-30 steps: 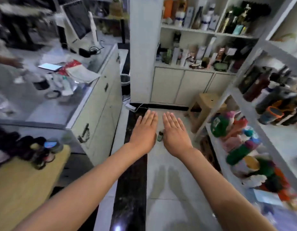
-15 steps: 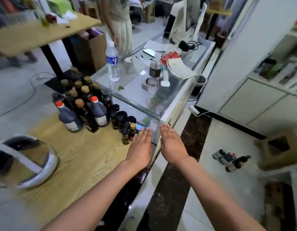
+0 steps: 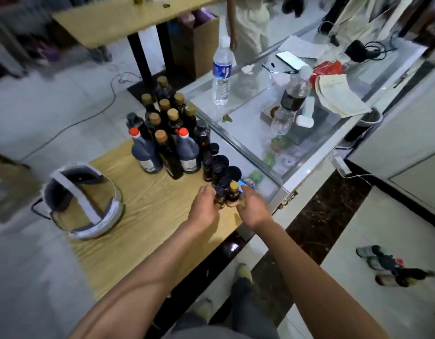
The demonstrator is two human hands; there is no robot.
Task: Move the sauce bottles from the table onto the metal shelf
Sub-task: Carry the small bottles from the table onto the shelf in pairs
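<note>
Several dark sauce bottles point(image 3: 168, 140) stand clustered on the far part of the wooden table point(image 3: 143, 223). At the near end of the cluster stand two small bottles. My left hand point(image 3: 204, 208) wraps a small black-capped bottle point(image 3: 219, 195). My right hand point(image 3: 253, 208) closes around a small gold-capped bottle point(image 3: 233, 192). Both bottles still rest on the table. The metal shelf is out of view.
A helmet point(image 3: 83, 201) lies on the table's left side. A glass counter point(image 3: 280, 113) with water bottles, a phone and papers adjoins on the right. A few bottles point(image 3: 390, 265) lie on the floor at right. A person stands behind the counter.
The view swung from the shelves to the table. My flat, open hands reached forward and closed on the two nearest small bottles.
</note>
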